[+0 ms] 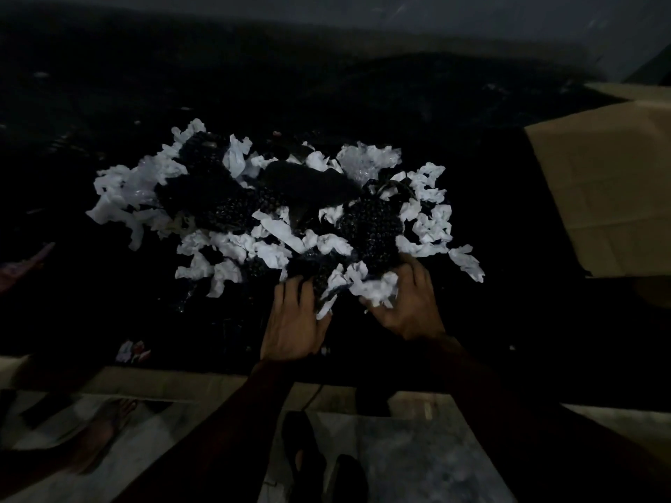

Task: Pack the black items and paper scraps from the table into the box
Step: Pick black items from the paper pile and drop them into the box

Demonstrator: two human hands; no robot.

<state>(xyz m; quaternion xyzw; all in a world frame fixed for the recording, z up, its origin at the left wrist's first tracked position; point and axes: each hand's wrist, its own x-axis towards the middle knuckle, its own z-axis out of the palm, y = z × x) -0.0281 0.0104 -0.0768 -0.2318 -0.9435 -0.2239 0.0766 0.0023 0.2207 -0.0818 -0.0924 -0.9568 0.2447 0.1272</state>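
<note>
Dim light, fine detail poor.

Both hands are at the near edge of the heap, a little apart, backs up. Left hand (294,321) lies on a bubbled black piece, fingers mostly straight, pressing rather than gripping. Right hand (408,306) curls over a clump of white paper scraps (268,252), thumb tucked beneath it. It reads as a grip, though the gloom hides the fingertips.

Black items (370,223) and scraps are mixed in one loose heap on the bench (508,321). The heap runs away from the fingertips and spreads well out to the left of the left hand.

The cardboard box (599,190) sits well off to the right of the right hand and somewhat beyond it. Bare dark bench lies between. Its inside cannot be seen from here.

Step in hand, as I judge it: gathering an armful from the near edge. Most of the heap is unpacked, so the job looks barely begun.

To do it well:
- Bring the two hands toward each other under the load, so the black pieces form a cradle and the scraps ride on top. Scraps alone would slip between the fingers.
- Take a modest bundle and squeeze it lightly.
- Carry it low across to the right and let go inside the box walls, not over a flap.
- Sweep stragglers inward afterwards.
</note>
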